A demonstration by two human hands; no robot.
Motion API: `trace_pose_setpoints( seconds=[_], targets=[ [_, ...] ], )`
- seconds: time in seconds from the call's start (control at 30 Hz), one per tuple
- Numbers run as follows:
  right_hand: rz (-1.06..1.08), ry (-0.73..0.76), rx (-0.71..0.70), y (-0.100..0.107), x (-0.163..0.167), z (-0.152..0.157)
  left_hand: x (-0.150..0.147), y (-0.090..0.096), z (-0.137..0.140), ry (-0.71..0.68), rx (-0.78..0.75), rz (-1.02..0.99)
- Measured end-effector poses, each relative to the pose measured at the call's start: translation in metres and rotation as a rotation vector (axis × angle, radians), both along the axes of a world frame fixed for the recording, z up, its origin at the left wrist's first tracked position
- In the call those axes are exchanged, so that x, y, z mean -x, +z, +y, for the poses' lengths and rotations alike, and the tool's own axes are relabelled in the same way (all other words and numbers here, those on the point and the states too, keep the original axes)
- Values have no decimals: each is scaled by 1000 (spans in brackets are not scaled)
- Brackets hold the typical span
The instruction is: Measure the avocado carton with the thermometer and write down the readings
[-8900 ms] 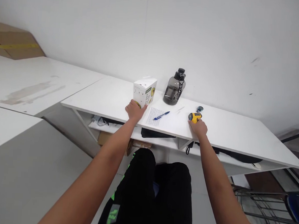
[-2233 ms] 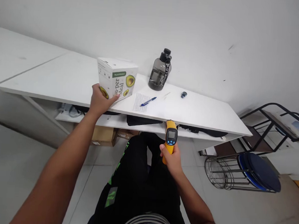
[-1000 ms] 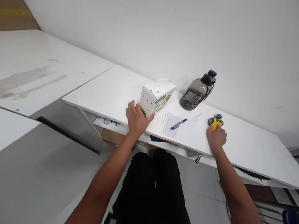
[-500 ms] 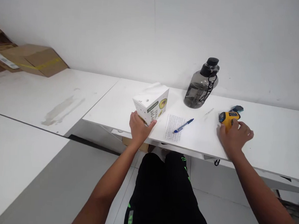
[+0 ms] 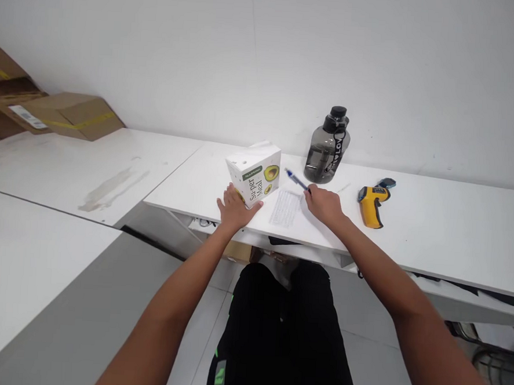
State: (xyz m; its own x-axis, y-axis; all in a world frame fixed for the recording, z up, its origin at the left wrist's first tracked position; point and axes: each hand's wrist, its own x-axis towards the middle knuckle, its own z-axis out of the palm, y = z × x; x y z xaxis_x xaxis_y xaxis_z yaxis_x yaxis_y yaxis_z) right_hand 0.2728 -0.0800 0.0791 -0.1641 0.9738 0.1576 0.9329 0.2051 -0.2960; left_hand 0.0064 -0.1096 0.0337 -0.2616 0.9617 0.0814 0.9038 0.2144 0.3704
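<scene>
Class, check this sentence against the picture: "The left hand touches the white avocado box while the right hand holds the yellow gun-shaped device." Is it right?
Not quite: the head view shows the right hand holding a blue pen. The left hand does touch the white avocado box.

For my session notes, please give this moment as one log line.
left hand: against white box | right hand: holding blue pen | yellow gun-shaped device: on table | bottle: upright
</scene>
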Motion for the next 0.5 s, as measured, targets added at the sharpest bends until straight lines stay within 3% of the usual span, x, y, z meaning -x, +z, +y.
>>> trace_pose_setpoints(
  seconds=[0.07, 0.17, 0.33, 0.5],
  targets=[
    [309, -13, -40, 1, 3, -3, 0, -1, 3, -3, 15, 12],
    [664, 32, -30, -14, 4, -6, 1, -1, 13, 12, 47, 32],
    [930, 50, 58, -49, 3, 2, 1, 5, 31, 30, 118, 63],
    [1100, 66, 155, -52, 0, 7, 4, 7, 45, -11, 149, 75]
  ],
)
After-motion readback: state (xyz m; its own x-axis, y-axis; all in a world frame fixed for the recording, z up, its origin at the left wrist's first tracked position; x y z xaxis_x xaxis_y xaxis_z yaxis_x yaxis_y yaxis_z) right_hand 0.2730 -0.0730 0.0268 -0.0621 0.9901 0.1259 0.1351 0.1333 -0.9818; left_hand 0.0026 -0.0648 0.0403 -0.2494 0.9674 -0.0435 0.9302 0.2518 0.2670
